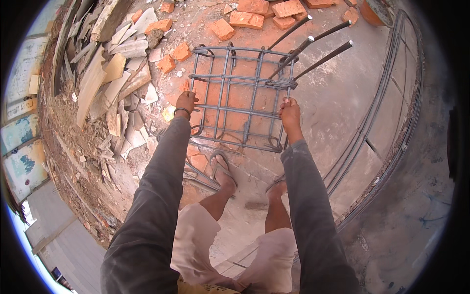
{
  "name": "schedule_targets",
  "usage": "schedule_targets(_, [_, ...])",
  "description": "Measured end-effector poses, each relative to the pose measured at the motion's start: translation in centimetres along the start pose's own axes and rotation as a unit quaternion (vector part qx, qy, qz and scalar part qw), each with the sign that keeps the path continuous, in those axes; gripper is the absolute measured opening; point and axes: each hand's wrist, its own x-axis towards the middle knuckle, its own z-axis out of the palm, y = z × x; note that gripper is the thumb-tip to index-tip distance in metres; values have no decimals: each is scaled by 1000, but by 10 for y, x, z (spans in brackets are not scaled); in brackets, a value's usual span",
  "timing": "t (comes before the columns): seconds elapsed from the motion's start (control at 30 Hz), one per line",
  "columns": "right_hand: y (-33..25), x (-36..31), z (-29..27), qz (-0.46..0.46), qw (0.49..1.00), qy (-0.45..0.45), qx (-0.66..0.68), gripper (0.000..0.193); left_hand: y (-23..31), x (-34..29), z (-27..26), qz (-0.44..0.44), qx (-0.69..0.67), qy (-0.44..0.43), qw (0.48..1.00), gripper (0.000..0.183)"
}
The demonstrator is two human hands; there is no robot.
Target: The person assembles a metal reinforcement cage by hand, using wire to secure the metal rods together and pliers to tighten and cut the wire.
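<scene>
In front of my feet is a grid-like rebar cage (248,113) of crossed steel bars with hooked ends. My left hand (186,103) is closed around its left side, near the end of a cross bar. On the opposite side my right hand (291,115) grips the cage's right edge, fingers curled round a bar. Several thick upright rebars (324,60) stick out from the cage's far right corner, pointing up and to the right. A bundle of steel ties (280,84) wraps around them at that corner.
Broken tiles and rubble (115,81) are heaped at the left. Orange bricks (246,19) lie scattered at the far side. Long steel bars (364,125) run along the right, and more rods (201,177) lie beside my left sandal (223,169). An orange bowl-shaped object (374,13) stands far right.
</scene>
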Motion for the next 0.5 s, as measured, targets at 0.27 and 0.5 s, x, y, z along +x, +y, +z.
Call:
schedule_targets(0.27, [3,-58,22,101,987,58,110,22,31,10,12,41,79,86,992,36])
schedule_targets(0.5, [18,-80,16,-133,956,46,-259,29,30,42,-25,292,344,133,882,33])
